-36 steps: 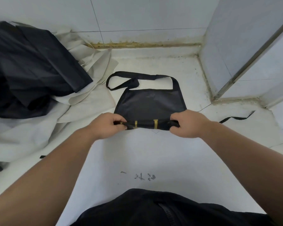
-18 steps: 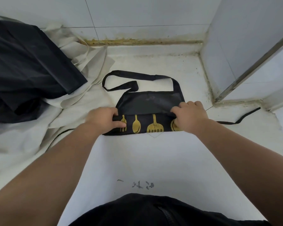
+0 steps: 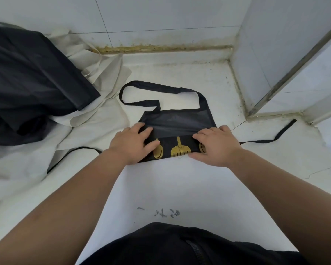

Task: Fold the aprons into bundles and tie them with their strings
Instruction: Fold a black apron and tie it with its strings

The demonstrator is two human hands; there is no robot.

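With left hand (image 3: pixel 134 144) and right hand (image 3: pixel 216 147) flat, pressing the apron (image 3: pixel 178 123) fold. Half-folded tbh, 3 o'clock string (image 3: pixel 286 128) untied.

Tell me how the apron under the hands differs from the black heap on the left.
The apron lies flat and folded on the white surface; the black heap is crumpled and piled on pale cloth. The apron shows a gold utensil print; the heap shows none. The left hand and right hand press the apron; no hand touches the heap. Both are dark fabric.
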